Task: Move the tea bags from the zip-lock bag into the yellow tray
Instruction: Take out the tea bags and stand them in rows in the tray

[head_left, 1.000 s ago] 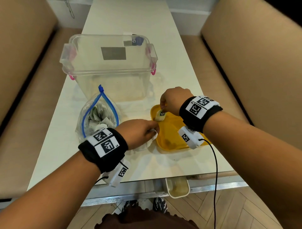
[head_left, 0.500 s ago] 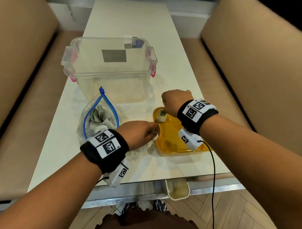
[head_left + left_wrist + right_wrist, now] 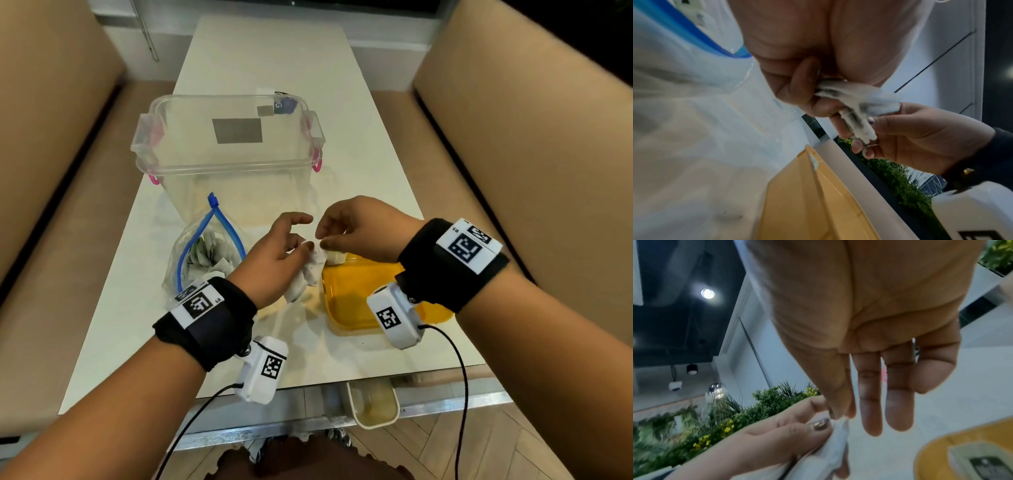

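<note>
Head view: my left hand (image 3: 274, 260) holds a bunch of tea bags (image 3: 306, 274) above the desk (image 3: 137, 308), between the zip-lock bag (image 3: 205, 253) and the yellow tray (image 3: 356, 301). My right hand (image 3: 363, 229) meets it, thumb and forefinger pinching the top of the bunch. More tea bags lie in the open zip-lock bag; one tea bag (image 3: 335, 255) rests at the tray's far corner. A clear bin (image 3: 229, 164) stands behind.

Left wrist view: my left fingers (image 3: 807, 91) curl round the bunch (image 3: 857, 104), pressing it against the palm; my right hand (image 3: 920, 138) touches its free end. Tray (image 3: 807, 203) below.

Right wrist view: my right thumb and forefinger pinch a tea-bag corner (image 3: 840, 420); the other fingers (image 3: 898, 402) hang loosely spread. My left hand (image 3: 777, 434) grips the bunch. A tea bag (image 3: 982, 462) lies in the tray (image 3: 927, 459).
</note>
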The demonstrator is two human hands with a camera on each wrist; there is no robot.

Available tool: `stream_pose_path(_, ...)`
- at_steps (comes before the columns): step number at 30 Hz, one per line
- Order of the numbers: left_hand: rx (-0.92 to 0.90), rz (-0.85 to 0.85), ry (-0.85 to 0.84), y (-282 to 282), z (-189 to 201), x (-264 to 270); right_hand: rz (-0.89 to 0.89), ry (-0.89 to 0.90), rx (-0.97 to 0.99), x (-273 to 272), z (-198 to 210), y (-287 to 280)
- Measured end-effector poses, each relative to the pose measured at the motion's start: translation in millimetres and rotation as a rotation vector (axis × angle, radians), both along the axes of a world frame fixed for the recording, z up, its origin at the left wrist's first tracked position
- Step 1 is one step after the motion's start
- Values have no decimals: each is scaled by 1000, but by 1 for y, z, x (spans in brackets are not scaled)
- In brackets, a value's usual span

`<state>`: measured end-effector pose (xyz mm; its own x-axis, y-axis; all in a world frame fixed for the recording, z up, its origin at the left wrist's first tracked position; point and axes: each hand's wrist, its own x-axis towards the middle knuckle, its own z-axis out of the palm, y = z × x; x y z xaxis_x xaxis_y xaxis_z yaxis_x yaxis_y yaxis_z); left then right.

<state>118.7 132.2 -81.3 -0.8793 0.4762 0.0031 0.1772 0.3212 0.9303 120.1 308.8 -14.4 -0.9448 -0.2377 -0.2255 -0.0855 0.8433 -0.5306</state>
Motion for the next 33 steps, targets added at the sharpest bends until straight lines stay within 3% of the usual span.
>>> stream_pose_path(4,2,-5,34,3,4,-2,-86,16,-152,3,-4,-1)
stream_pose_path(11,-27,8,-63,3,4,3,-122,112,-197,7,6,17)
stream_pose_path(16,73,-15,-343,11,22,8,-76,132,-229,12,15,27)
stream_pose_path(19,12,-58,-379,15,25,7,-49,131,-261,14,19,30)
stream_pose_path(23,242,43,-524,16,13,5,-42,146,-269,17,22,33)
stream_pose_path(30,359,164,-303,21,2,3,-167,29,-342,19,16,36)
stream_pose_path(33,365,196,-241,22,-3,1,-178,-24,-279,19,12,33)
